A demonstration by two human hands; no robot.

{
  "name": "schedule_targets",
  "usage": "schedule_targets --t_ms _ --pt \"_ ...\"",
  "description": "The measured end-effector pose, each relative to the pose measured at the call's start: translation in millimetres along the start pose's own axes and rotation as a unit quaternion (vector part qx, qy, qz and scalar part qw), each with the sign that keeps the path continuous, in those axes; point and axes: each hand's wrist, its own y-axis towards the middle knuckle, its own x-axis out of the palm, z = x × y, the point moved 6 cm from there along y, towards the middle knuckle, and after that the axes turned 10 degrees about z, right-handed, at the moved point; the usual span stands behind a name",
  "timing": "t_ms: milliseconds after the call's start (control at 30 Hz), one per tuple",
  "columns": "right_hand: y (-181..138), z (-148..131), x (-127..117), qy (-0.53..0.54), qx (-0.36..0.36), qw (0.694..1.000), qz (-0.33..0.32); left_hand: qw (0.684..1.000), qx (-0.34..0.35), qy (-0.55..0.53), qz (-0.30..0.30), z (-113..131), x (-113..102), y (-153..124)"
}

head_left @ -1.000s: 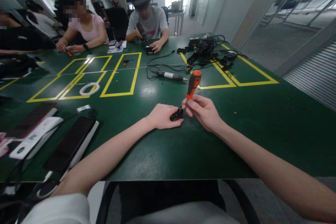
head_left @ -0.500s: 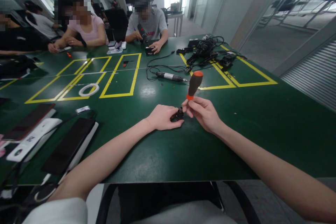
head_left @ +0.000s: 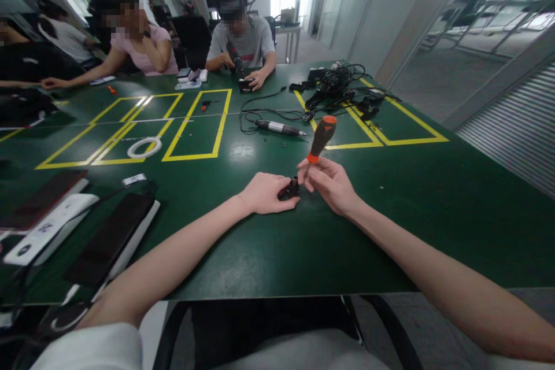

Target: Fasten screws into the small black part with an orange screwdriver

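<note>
On the green table (head_left: 243, 243), my left hand (head_left: 266, 193) is closed round a small black part (head_left: 289, 190), thumb on the near side and fingers on the far side. A short post stands up from that part; its exact kind is too small to tell. My right hand (head_left: 332, 182) pinches a screwdriver (head_left: 323, 137) low on its shaft, just under the collar. The grey-and-orange handle points up and leans slightly right. The screwdriver's tip is hidden by my right fingers, close to the black part.
Beyond my hands lies a corded electric screwdriver (head_left: 281, 128), with a heap of black cables (head_left: 336, 89) behind it. A white ring (head_left: 144, 147) rests on yellow tape at left. Phones and a power strip (head_left: 52, 231) lie near my left arm. Co-workers (head_left: 249, 40) sit across the table.
My hands, the black part and the screwdriver keep nearly the same pose; the whole view has shifted slightly. Across the table, the person in pink has raised one hand and stretched the other arm left.
</note>
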Motion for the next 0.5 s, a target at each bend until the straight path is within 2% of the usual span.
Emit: schedule_targets --t_ms 333,500 --pt "0.0 0.8 -2.8 -0.032 -0.016 0.999 0.019 1.0 0.001 0.003 -0.003 -0.3 -0.3 0.9" --pt "-1.6 -2.0 2.2 0.01 -0.011 1.0 -0.015 1.0 -0.001 0.003 -0.001 -0.4 -0.7 0.6"
